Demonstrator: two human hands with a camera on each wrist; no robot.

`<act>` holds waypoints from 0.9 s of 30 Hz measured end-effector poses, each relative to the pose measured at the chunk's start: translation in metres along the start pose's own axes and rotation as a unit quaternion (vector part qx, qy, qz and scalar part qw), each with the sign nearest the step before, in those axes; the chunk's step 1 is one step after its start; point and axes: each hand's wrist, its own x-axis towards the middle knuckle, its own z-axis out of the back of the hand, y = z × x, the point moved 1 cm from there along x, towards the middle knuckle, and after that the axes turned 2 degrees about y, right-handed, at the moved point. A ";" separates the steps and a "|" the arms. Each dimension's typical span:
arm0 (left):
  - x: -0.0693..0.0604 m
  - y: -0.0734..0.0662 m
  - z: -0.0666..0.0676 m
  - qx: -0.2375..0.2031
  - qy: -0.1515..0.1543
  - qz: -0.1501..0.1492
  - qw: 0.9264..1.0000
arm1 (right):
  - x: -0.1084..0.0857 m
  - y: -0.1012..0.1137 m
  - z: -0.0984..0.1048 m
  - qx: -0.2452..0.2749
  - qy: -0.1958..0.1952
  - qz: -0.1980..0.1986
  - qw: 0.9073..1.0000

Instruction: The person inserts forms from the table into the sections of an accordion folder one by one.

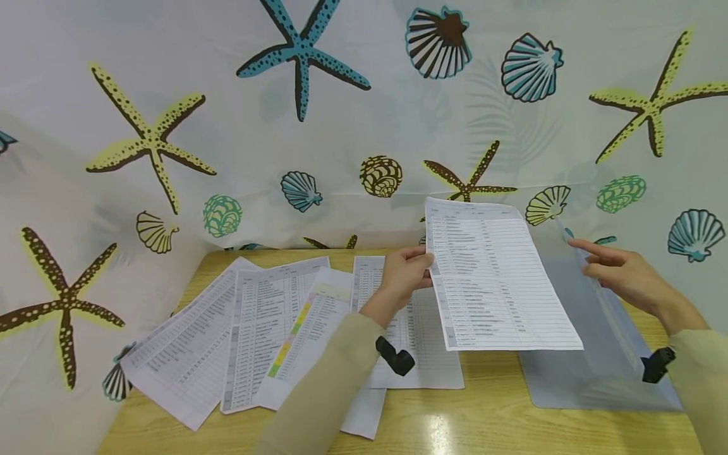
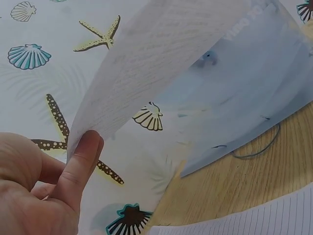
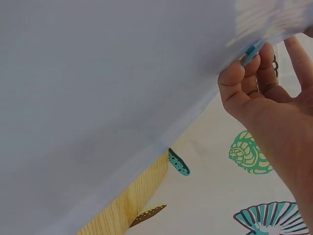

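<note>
My left hand pinches a printed sheet by its left edge, thumb in front, and holds it raised above the table. In the left wrist view the sheet curves away from the fingertips. My right hand pinches the upper edge of a translucent bluish plastic folder, lifting its front cover. A small blue piece shows at the right fingertips in the right wrist view. The sheet's lower right corner overlaps the folder in the head view; whether they touch, I cannot tell.
Several printed sheets lie fanned out on the left of the wooden table, including one with a yellow and green strip. Another sheet lies under the left forearm. Behind stands a white cloth with starfish and shells.
</note>
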 end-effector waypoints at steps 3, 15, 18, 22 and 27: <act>0.000 -0.001 -0.007 -0.003 -0.005 0.002 1.000 | 0.000 0.000 0.000 0.005 0.000 0.006 1.000; 0.003 0.005 -0.029 -0.020 -0.013 0.008 1.000 | 0.001 -0.001 -0.001 0.016 0.000 0.005 1.000; 0.003 0.008 -0.032 -0.014 -0.010 0.012 1.000 | 0.001 -0.001 -0.001 0.015 0.000 0.006 1.000; 0.003 0.011 -0.035 -0.004 -0.008 0.011 1.000 | 0.001 -0.001 -0.001 0.014 0.000 0.000 1.000; 0.002 0.011 -0.039 -0.007 0.000 0.010 1.000 | 0.001 0.001 -0.002 0.018 0.003 -0.006 1.000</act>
